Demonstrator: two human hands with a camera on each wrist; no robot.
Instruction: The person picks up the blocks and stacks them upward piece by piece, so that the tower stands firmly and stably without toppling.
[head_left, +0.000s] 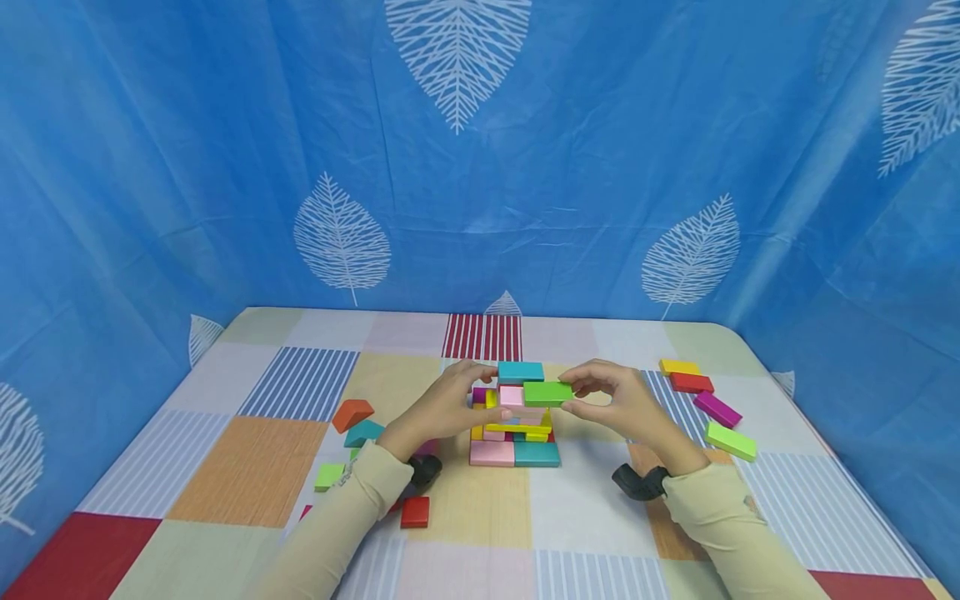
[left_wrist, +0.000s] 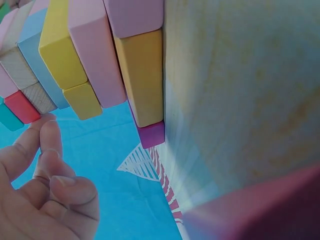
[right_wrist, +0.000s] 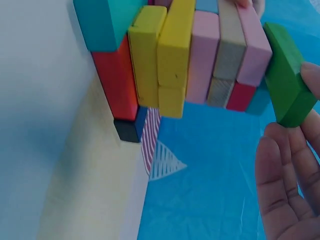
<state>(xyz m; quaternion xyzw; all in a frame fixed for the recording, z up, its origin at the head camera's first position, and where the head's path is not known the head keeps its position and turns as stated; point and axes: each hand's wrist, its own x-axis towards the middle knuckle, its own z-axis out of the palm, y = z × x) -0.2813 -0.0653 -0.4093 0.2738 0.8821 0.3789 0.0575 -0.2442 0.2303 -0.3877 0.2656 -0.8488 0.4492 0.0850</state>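
A tower of coloured wooden blocks stands mid-table, with pink, yellow, plain wood, red and teal pieces crossed in layers. My left hand holds its upper left side, thumb at the front by a pink block and fingertips behind at a red block. A teal block lies on top at the back. Between thumb and fingers, my right hand pinches a green block by its right end. The green block's other end overlaps the tower's top, beside the pink block.
Loose blocks lie on both sides of the patchwork tabletop: orange, teal and red ones at left; yellow, red, purple and light green at right. A blue curtain hangs behind.
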